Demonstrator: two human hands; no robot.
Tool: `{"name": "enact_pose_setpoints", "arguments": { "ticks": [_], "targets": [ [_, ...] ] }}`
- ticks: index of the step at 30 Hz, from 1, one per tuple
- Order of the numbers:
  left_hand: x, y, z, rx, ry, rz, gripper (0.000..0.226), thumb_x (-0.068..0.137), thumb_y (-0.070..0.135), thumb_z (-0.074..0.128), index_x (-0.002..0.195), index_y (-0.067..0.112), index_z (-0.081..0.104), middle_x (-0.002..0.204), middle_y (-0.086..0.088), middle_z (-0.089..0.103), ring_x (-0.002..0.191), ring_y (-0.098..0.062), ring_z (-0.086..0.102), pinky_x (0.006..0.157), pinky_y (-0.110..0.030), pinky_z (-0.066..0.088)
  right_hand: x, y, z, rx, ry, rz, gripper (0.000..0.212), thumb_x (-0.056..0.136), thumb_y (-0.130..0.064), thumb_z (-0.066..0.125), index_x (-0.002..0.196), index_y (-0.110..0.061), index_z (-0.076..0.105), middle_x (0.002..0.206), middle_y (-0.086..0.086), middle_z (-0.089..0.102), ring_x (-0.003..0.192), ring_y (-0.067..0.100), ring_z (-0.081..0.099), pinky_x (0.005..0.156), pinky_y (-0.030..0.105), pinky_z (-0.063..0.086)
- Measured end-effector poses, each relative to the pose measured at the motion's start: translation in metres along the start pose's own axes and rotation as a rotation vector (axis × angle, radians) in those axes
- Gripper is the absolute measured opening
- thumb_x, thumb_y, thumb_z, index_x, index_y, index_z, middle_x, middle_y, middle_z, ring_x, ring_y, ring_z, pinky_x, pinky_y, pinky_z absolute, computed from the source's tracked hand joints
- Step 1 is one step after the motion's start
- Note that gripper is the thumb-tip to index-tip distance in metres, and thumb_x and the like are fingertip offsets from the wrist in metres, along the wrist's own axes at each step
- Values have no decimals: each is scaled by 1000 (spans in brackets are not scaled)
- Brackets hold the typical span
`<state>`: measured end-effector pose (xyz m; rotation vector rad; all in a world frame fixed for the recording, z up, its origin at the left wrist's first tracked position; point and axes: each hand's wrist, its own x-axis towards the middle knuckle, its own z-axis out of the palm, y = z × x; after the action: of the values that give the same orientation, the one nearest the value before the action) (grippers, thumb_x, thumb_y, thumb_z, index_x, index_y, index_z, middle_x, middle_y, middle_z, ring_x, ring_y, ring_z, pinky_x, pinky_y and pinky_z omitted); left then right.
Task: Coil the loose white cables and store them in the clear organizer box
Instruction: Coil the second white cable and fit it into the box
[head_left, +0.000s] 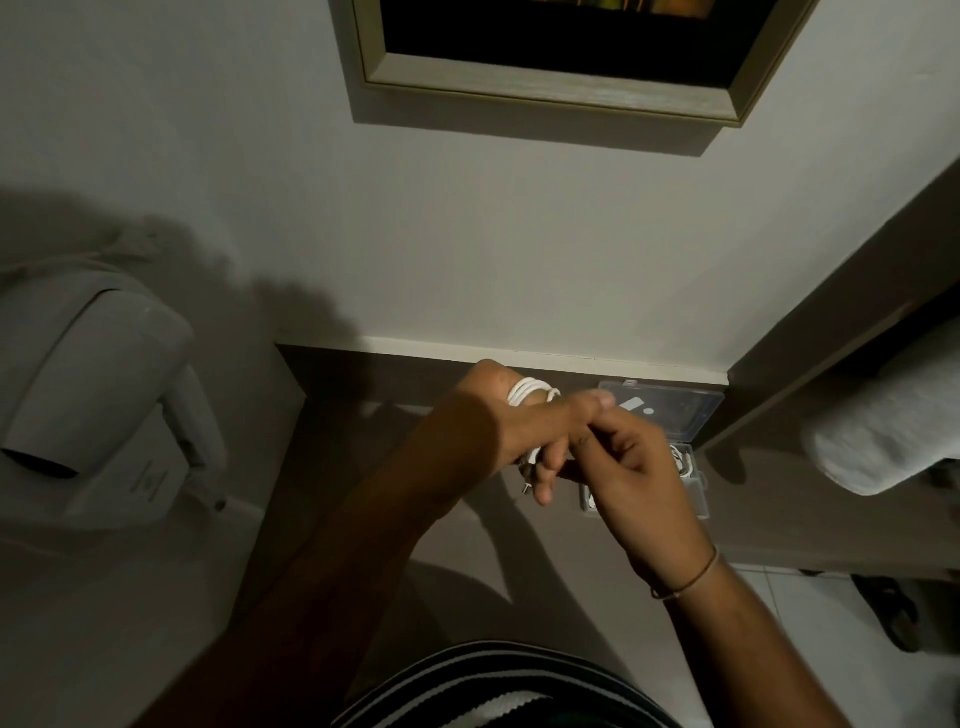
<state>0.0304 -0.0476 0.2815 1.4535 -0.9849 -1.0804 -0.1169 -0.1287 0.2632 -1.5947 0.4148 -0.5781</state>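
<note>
A white cable (530, 394) is wound in several loops around my left hand (524, 431), which is held over the brown table with fingers pointing right. One plug end of the cable hangs below that hand's fingers. My right hand (623, 467) pinches at the fingertips of my left hand, where a cable end seems to be, though the end is hidden. Behind my right hand lies the clear organizer box (696, 488), its lid (675, 410) open toward the wall. Some white cable lies inside the box, partly hidden by my hand.
The brown table (374, 467) meets a white wall at the back. A grey appliance (98, 415) stands to the left. A wooden shelf side (831, 312) and a folded grey towel (893, 436) are at the right. A framed picture (550, 62) hangs above.
</note>
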Motion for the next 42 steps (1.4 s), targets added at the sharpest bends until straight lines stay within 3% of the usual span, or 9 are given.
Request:
{"name": "enact_pose_setpoints", "arguments": {
  "ticks": [2,6,10,15,20,25,32,37,42],
  "targets": [
    [-3,1,0,13,53,43,51,92,44,77,51,14,69,50,-10,67,46,-24,69,66,-26,65,1,-3,-1,-14,9,-27,37,110,-6,48,83,-12,72,72,9,74,66,27,75,77,52,66],
    [-7,5,-1,42,36,42,25,89,35,84,70,20,77,61,-8,74,55,-19,72,68,-36,68,3,-7,-5,-37,15,-63,28,107,3,49,99,0,76,76,9,78,69,20,78,75,27,65],
    [-10,3,3,53,112,117,47,102,41,68,70,7,71,64,-17,72,68,-39,70,80,-54,61,1,-6,-7,-93,130,-54,26,106,-6,55,110,-11,81,90,6,82,83,15,80,74,21,62],
    [0,-13,8,44,308,165,50,108,49,51,64,26,56,55,5,62,68,-36,68,86,-55,61,0,-6,-11,-129,275,-51,34,103,-10,65,105,-38,82,94,9,82,84,15,78,70,20,62],
    [17,-44,22,-24,326,211,34,113,33,45,83,27,59,68,12,61,60,-3,61,68,-34,55,-1,8,-16,-28,414,90,21,98,-12,72,114,-21,81,91,9,82,75,17,75,64,25,61],
    [41,-73,57,-242,266,23,37,115,34,38,84,22,54,55,14,50,57,-5,52,70,-35,50,-13,27,-34,28,539,176,14,94,-9,76,107,-13,73,78,13,77,71,19,71,63,28,61],
    [90,-105,120,-343,177,-65,35,116,33,37,95,17,60,70,7,53,65,-5,58,60,-12,52,-29,61,-98,-56,646,244,18,90,-2,77,107,-6,74,88,28,75,79,22,74,68,29,64],
    [138,-146,154,-78,127,-8,26,110,20,57,124,6,73,104,-4,72,87,-3,69,80,-16,55,-22,112,-170,-58,724,372,21,89,-1,78,110,-7,80,91,12,83,80,20,79,68,28,65],
    [183,-186,171,205,87,-22,17,101,6,69,112,-1,80,82,4,69,75,-9,62,72,-22,50,-6,179,-222,22,729,494,14,86,3,80,95,-7,84,81,10,81,75,21,71,71,34,65]
  ]
}}
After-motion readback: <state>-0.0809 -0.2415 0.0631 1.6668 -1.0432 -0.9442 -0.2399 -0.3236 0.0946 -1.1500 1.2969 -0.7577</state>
